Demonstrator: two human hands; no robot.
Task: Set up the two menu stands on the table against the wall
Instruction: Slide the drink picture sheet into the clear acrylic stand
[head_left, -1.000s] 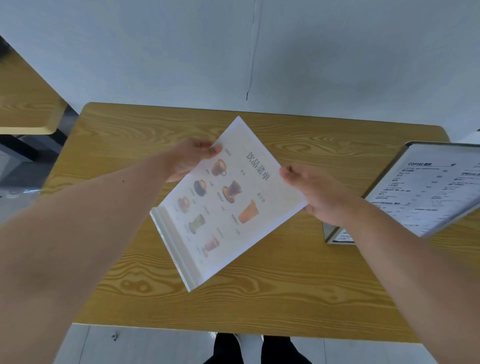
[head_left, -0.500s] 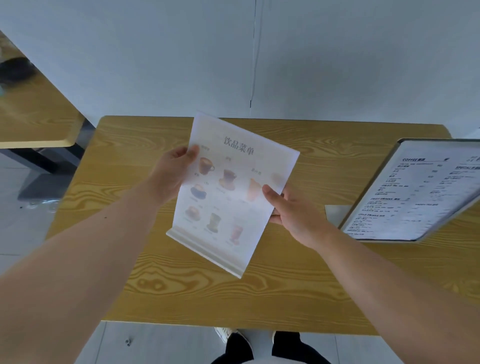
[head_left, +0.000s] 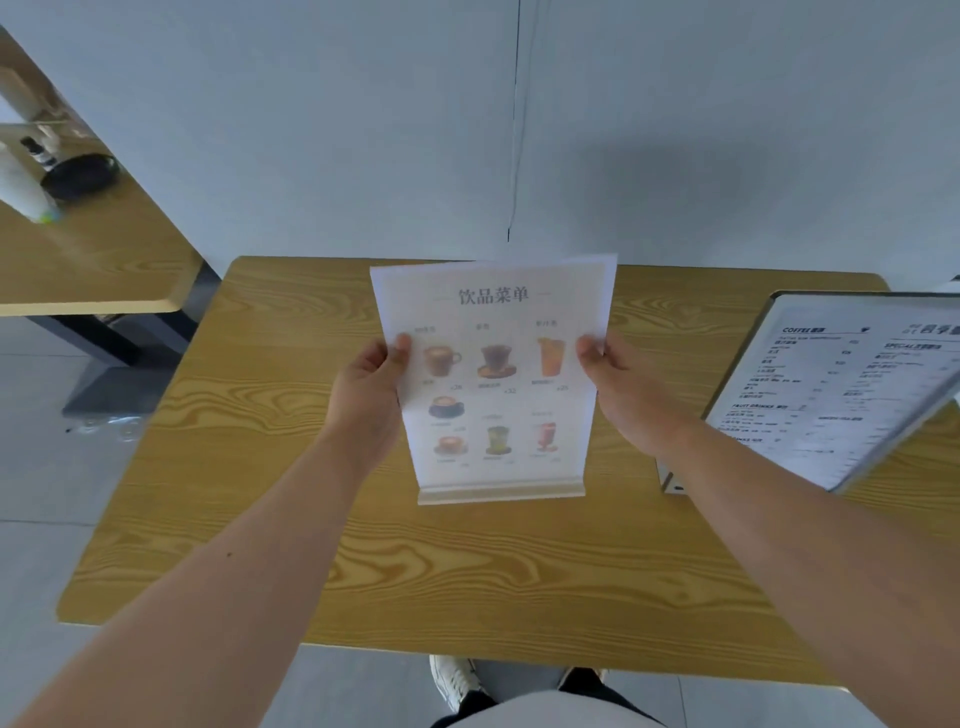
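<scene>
A clear drinks menu stand (head_left: 493, 374) with pictures of cups and a pale base strip is held upright over the middle of the wooden table (head_left: 260, 467). My left hand (head_left: 371, 387) grips its left edge and my right hand (head_left: 621, 387) grips its right edge. Whether the base touches the tabletop I cannot tell. A second menu stand (head_left: 841, 389), dark-framed with printed text, stands tilted at the table's right side.
A pale wall (head_left: 675, 130) runs along the table's far edge. Another wooden table (head_left: 93, 260) at the left carries a dark dish (head_left: 78, 176) and a white bottle (head_left: 23, 189). My shoes (head_left: 457, 680) show below the near edge.
The drinks menu stand has turned from a slanted pose to square and upright, facing me, and shifted toward the wall. Both hands now hold its side edges.
</scene>
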